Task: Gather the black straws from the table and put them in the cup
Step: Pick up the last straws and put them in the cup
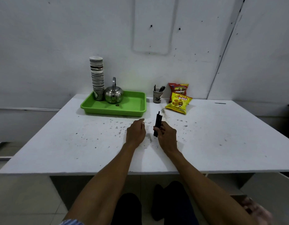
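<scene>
White walls, pocked with dark marks, back a white table (221, 135) speckled with dark spots. At far left on it sits a green tray (134, 106), which keeps the stack of paper cups (97, 77) and the steel kettle (114, 94) corralled together against the wall, clear of the working space.

Nearer the person, the left hand (135, 131) rests on the table with its fingers loosely curled and nothing in them; it appears free, probably because no loose straws remain on the surface that I can make out among the specks.

Just beside it, the right hand (166, 133) has its fingers closed round a bundle of black straws (158, 123), held upright and slightly tilted, the ends roughly level, likely so they will drop into a narrow mouth together.

Beyond, near the tray's right edge, stands the cup (157, 95), already holding a few straws. Right of it, two snack packets (179, 99) lie stacked, well apart from the hands.
</scene>
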Available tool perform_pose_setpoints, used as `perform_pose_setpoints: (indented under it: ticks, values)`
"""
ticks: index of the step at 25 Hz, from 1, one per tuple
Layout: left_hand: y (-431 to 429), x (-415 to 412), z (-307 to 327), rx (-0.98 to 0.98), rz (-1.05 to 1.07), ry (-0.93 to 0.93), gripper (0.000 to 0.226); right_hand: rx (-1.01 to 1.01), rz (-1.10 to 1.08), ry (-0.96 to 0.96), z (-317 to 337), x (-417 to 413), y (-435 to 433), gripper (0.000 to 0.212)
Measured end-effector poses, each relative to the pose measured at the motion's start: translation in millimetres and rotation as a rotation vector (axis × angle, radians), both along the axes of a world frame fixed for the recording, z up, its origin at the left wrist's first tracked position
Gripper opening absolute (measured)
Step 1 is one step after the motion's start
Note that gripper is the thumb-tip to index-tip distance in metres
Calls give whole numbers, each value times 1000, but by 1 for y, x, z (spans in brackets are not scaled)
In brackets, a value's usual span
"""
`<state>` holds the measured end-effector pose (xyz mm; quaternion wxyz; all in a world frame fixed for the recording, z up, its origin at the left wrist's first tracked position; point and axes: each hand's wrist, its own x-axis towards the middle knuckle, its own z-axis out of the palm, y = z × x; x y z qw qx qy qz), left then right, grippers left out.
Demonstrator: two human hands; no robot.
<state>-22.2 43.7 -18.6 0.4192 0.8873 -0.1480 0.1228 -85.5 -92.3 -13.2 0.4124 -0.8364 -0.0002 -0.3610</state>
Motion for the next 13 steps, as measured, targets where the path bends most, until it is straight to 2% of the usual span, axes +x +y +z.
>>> perform_pose_setpoints:
  ticks: [3,7,11,13]
  values:
    - [-10,3,-1,-13,-20,-20,39,-71,9,22,-3,5,-7,8]
    - [-20,14,0,-29,-55,-24,39,-21,16,46,-1,18,-21,10]
    - [-43,37,12,-67,-136,-58,43,112,-130,31,37,55,-49,9]
    - [-65,63,25,-95,-180,-65,47,112,-192,10,60,91,-69,10]
